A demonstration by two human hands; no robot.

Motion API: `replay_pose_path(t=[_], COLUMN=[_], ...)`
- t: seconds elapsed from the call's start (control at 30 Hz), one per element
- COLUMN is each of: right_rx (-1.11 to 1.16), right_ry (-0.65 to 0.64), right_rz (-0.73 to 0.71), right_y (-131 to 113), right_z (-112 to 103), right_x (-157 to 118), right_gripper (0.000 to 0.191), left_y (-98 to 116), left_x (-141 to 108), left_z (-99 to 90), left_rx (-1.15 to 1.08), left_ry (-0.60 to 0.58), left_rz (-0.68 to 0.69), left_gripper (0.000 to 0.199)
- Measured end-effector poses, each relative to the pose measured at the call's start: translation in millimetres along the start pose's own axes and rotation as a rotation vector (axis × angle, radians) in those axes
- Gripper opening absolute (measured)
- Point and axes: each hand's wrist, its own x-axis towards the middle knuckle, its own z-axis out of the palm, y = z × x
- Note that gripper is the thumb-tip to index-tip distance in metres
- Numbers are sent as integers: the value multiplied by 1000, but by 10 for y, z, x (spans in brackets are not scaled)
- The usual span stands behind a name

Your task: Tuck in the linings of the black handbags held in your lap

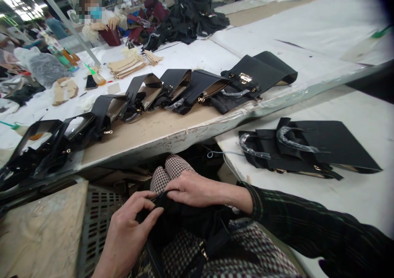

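A black handbag point(191, 220) lies across my lap over checked cloth, its gold hardware showing low in the view. My left hand point(129, 220) pinches the bag's edge between thumb and fingers. Close beside it, my right hand point(193, 190) grips the same edge with the fingers pressed together. The hands and the dark material hide much of the bag's shape. On the pale table to the right lie black bag pieces point(308, 146) with plastic-wrapped handles.
A row of black bags point(178, 87) lines the edge of the long workbench point(172, 130). A grey plastic crate point(103, 216) stands at my left beside a worn board point(40, 233). Across the bench a person holds a maroon bag piece point(110, 36) near a black pile point(191, 21).
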Motion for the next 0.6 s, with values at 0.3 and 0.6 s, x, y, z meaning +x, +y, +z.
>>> replay_pose_path(t=[0.3, 0.6], right_rx=[-99, -125], right_ry=[-76, -156], right_rz=[22, 112], right_y=[-300, -229], right_z=[-244, -250], right_x=[-199, -220], right_gripper=[18, 19], left_y=[138, 17], left_x=[-202, -22], left_z=[-117, 18], left_rx=[-63, -455], left_ry=[-48, -222], left_rz=[-113, -255], left_gripper=[35, 30])
